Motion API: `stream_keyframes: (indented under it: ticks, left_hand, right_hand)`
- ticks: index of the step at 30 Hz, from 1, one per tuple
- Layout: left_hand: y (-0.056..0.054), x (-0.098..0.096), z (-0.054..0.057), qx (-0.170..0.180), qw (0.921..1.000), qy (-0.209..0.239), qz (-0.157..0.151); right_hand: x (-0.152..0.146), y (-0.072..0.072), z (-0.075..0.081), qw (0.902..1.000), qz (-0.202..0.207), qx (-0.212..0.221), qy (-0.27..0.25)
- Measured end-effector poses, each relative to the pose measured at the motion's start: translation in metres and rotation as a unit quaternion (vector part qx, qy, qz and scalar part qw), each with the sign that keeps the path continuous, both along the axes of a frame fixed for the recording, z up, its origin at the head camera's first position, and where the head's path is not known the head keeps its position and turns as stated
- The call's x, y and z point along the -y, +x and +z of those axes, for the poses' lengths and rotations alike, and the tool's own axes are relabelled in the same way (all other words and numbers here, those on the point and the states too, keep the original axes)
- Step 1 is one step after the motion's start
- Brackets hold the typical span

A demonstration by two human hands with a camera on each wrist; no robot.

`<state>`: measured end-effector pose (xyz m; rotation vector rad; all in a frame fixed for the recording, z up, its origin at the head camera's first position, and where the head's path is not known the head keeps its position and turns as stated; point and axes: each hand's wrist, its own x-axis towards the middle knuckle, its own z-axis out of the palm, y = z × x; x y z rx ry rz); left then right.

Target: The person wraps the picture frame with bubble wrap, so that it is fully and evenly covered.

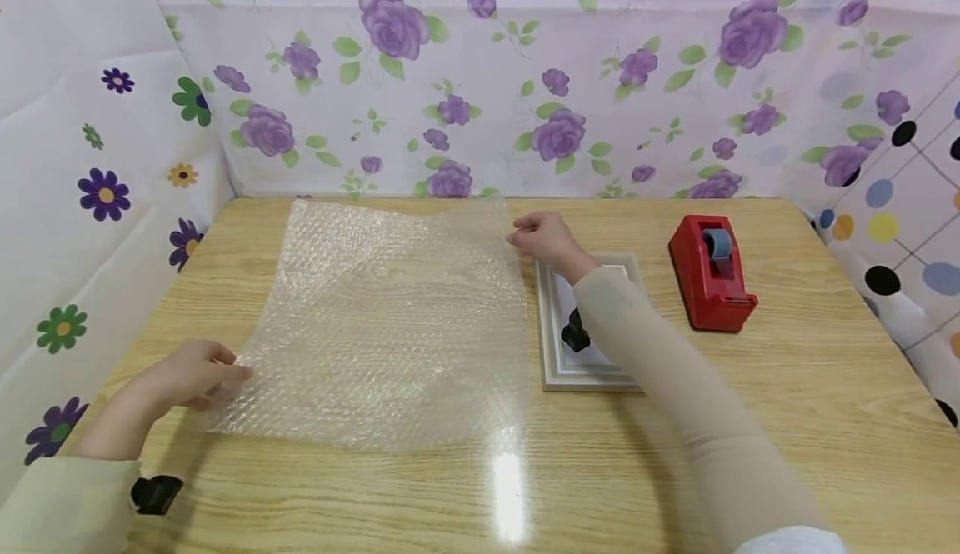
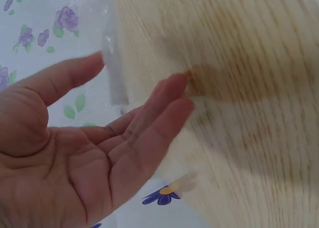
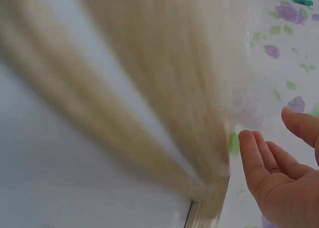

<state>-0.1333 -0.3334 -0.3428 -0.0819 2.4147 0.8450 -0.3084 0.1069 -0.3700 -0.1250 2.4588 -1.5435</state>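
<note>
A clear sheet of bubble wrap (image 1: 390, 321) lies spread over the left and middle of the wooden table. My left hand (image 1: 187, 375) is at its left edge near the front corner. In the left wrist view the fingers (image 2: 149, 133) are loosely extended, with the thumb well apart from them. By the far right corner is my right hand (image 1: 543, 242), its fingertips close to the sheet's edge. The right wrist view shows a gap between its thumb and its fingers (image 3: 254, 158). Under the right forearm lies a pale picture frame (image 1: 551, 362), partly hidden by the sleeve.
To the right of the frame stands a red tape dispenser (image 1: 712, 279) with a blue-cored roll (image 1: 717, 243). Floral cloth (image 1: 465, 79) hangs along the table's back edge, and patterned cloths flank both sides. Bare wood (image 1: 360, 496) shows at the front of the table (image 1: 810, 421).
</note>
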Motion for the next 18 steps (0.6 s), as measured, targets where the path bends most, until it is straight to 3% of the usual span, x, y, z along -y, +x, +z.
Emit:
stream_keyframes:
  ticks: [4,10,18]
  left_hand:
    - [0.004,0.0,0.0,0.027,0.9994,0.019,-0.001]
    - [0.004,0.001,-0.001,0.011,0.9992,0.037,-0.013]
    - [0.003,0.001,-0.001,0.009,0.9993,0.035,-0.006]
  right_hand:
    - [0.009,-0.001,0.001,0.9998,-0.001,-0.009,0.017]
    - [0.015,0.002,0.001,0.9988,-0.018,-0.013,0.044]
    - [0.014,0.003,0.002,0.999,-0.02,-0.028,0.028]
